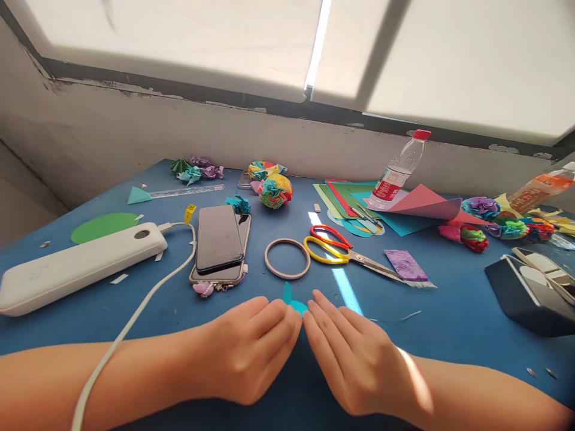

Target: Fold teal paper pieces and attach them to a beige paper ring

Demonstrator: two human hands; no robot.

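Both hands meet at the front middle of the blue table around a small piece of teal paper (pixel 297 307). My left hand (pixel 258 344) is closed, its fingers curled and pinching the paper from the left. From the other side, my right hand (pixel 350 350) presses its fingers together against the same paper. Only the upper tips of the paper show; the rest is hidden behind the fingers. Just beyond the hands lie a roll of tape (pixel 287 275) and scissors (pixel 354 254) with red and yellow handles. A purple packet (pixel 406 265) rests by the scissor blades.
Stacked phones (pixel 220 239) and a white power bank (pixel 81 263) are at the left; its cable (pixel 148 299) crosses my left forearm. Coloured paper sheets (pixel 404 221), a bottle (pixel 398 170) and crumpled paper flowers (pixel 275 191) lie farther back. A dark box (pixel 530 293) stands at right.
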